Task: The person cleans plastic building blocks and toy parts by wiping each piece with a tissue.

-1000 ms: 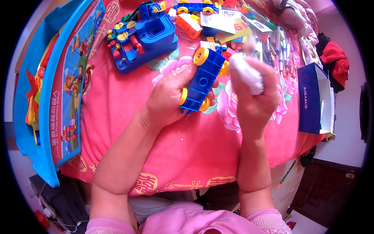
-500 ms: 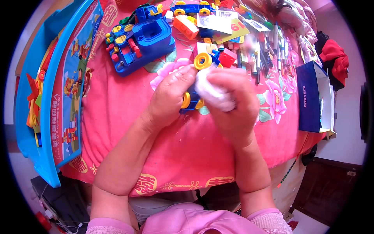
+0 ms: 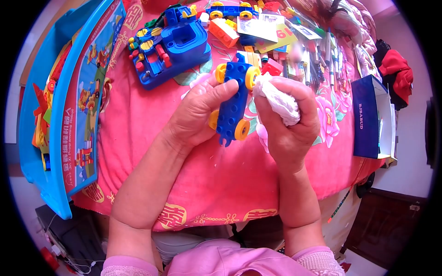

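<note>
My left hand (image 3: 195, 110) grips a blue toy car base (image 3: 234, 108) by its left side, thumb lying across the studded top. Yellow wheels (image 3: 242, 129) sit at its corners, and the base is held nearly upright above the cloth. A crumpled white cloth or tissue (image 3: 279, 102) is bunched in my right hand (image 3: 294, 124). The white wad is right beside the upper right wheel; whether they touch I cannot tell. Behind the base lie an orange block (image 3: 223, 32), a red block (image 3: 272, 67) and another blue wheeled base (image 3: 231, 10).
A blue toy console (image 3: 175, 53) stands at the back left. Along the left edge is a large light-blue bin (image 3: 57, 152) with toy pieces inside. Cards (image 3: 262, 30) and several markers (image 3: 331, 60) lie at the back right. An open dark-blue box (image 3: 368, 115) sits on the right edge.
My right hand has moved off the car base to the right with the white wad. My left hand has turned the base so its studded top now faces me.
</note>
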### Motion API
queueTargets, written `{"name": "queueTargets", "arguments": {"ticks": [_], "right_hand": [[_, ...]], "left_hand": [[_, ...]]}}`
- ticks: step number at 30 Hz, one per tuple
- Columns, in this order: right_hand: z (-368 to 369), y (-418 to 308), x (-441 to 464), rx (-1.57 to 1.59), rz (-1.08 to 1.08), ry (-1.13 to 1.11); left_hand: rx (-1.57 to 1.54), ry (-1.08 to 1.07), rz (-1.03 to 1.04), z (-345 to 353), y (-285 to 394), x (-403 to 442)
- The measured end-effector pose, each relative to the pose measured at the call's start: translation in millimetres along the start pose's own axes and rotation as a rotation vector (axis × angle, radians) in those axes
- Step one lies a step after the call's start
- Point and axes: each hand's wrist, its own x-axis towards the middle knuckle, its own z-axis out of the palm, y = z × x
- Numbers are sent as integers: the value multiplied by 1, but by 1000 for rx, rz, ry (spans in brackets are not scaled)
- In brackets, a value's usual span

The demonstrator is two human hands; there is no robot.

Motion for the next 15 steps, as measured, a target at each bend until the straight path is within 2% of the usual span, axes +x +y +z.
{"name": "queueTargets", "arguments": {"ticks": [3,7,8,11,14,15], "right_hand": [[1,-3,-1,126,73,36],[3,2,-1,64,-21,-41],[0,6,2,-78,-149,-117],[-1,-1,5,-113,-136,-283],[-7,-7,6,82,170,-350],[-8,-5,6,135,164,-306]], "left_hand": [[-30,34,-3,-4,-1,0],[-4,127,21,0,-6,2],[-20,132,24,1,-7,2],[-30,146,14,-3,-4,3],[-28,121,0,-2,-1,2],[-24,127,8,1,-2,1]]}}
